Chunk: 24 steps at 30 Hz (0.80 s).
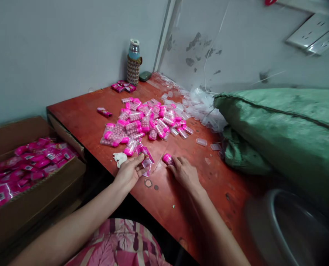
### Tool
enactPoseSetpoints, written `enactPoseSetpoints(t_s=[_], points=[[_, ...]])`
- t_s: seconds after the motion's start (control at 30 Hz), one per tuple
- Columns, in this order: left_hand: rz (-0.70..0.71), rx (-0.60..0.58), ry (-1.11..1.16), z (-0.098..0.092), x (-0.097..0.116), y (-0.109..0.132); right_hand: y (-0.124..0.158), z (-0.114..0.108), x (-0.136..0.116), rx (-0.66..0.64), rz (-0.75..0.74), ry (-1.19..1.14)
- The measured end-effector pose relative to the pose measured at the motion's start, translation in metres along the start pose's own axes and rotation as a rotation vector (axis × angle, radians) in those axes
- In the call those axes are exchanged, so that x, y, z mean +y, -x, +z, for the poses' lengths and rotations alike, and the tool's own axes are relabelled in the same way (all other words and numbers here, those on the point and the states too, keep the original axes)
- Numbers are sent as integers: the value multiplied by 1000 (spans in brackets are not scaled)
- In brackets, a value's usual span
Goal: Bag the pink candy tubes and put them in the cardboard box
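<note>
My left hand (129, 173) is closed, thumb against fingers, on a clear plastic wrapper (147, 159) with pink print. My right hand (185, 173) rests low over the table with its fingers curled round a small pink-capped container (168, 159); part of the container is hidden by the fingers. Just beyond both hands lies a heap of clear containers (133, 127) with pink caps, filled with small pale pink balls. A crumpled white scrap (120, 159) sits beside my left hand.
The red-brown table (78, 107) also bears empty clear containers (201, 107), pink packs (122, 87) and a bottle in a knitted cover (133, 68). A green sack (286, 122) and grey tub (276, 221) stand right. A cardboard box (50, 188) of pink wrapped packs is left.
</note>
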State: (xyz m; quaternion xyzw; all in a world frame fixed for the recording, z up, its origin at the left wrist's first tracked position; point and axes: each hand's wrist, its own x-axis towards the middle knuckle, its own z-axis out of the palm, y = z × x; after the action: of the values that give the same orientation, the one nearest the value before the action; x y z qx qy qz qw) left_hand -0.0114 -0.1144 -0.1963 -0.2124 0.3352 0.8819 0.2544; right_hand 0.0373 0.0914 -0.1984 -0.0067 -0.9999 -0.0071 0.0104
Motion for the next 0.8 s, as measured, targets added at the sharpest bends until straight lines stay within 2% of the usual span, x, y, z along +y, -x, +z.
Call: enactPoseSetpoints(t_s=[0.1,0.17,0.27,0.37,0.43,0.57,0.8], points=[[12,33,33,1,1,1,0,1,0,-10,88,-127],[17,46,58,1,1,1,0,1,-4,-9,166,-290],[15,72,101,1,0,1,10,-2,-24,-5,255,-764],[4,73,129,0,-2,0,27,-8,-59,-23,326,-1289],[11,71,159,0,-4,-1,37,-11,-82,2,367,-1479],[14,28,171,2,-8,-1,44,-9,-109,55,443,-1591],[128,-87,29,5,-13,5,38,0,-117,87,421,-1598]])
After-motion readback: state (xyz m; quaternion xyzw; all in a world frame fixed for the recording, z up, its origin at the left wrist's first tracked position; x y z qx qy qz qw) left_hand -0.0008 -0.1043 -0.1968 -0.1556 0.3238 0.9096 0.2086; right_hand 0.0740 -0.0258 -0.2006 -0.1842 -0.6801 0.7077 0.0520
